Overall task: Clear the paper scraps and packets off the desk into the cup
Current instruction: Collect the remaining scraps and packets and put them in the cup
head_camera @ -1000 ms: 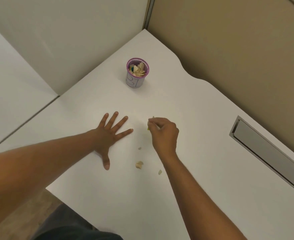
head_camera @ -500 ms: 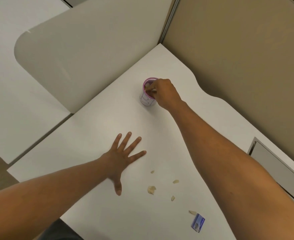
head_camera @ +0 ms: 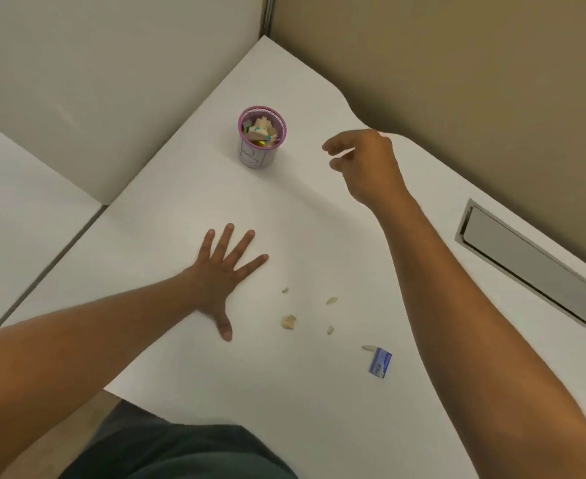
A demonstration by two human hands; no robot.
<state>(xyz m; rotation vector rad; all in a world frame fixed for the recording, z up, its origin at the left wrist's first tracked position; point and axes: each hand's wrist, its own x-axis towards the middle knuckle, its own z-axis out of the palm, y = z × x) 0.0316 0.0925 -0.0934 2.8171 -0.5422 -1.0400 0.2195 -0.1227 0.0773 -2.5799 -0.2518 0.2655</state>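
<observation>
A pink-rimmed cup stands near the desk's far corner, holding paper scraps and coloured bits. My right hand hovers to the right of the cup, fingers loosely curled and apart, with nothing in it. My left hand lies flat on the white desk, fingers spread. Several small beige paper scraps lie to its right: the largest scrap, a scrap, a scrap, a tiny scrap and a scrap. A small blue packet lies beside that last scrap.
A metal cable hatch is set into the desk at the right. A tan partition and a white partition meet behind the cup. The desk's near edge runs above my dark-clothed lap.
My right hand carried a scrap from beside my left hand to the cup, let it go there, and has now drawn back to the right, holding nothing. The left hand stayed flat.
</observation>
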